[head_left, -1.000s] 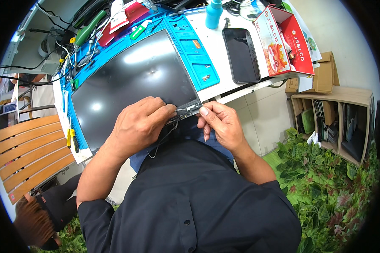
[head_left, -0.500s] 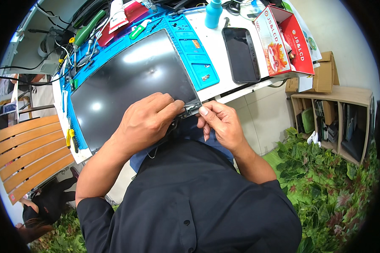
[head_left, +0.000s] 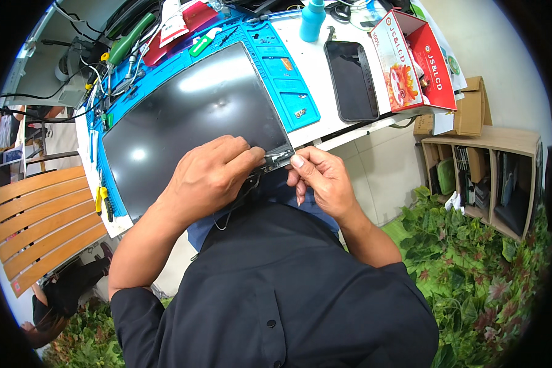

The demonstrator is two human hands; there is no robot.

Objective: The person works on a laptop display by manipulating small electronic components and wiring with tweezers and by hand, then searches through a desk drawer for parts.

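In right grip (head_left: 322,182), near-right corner of dark screen (head_left: 193,113).

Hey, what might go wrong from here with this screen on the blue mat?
The dark screen could crack if the right hand pinches its near right corner too hard. The thin wire hanging below the left hand may snag if that arm moves.

The left hand (head_left: 211,175) hides its own fingertips and part of the near edge of the dark screen (head_left: 190,113), and the fitting (head_left: 280,157) at the corner by the right hand (head_left: 322,181) is too small to make out. The walls of the red box (head_left: 440,73) mostly cover its contents, while the bottle (head_left: 312,23) is cut off at the top.
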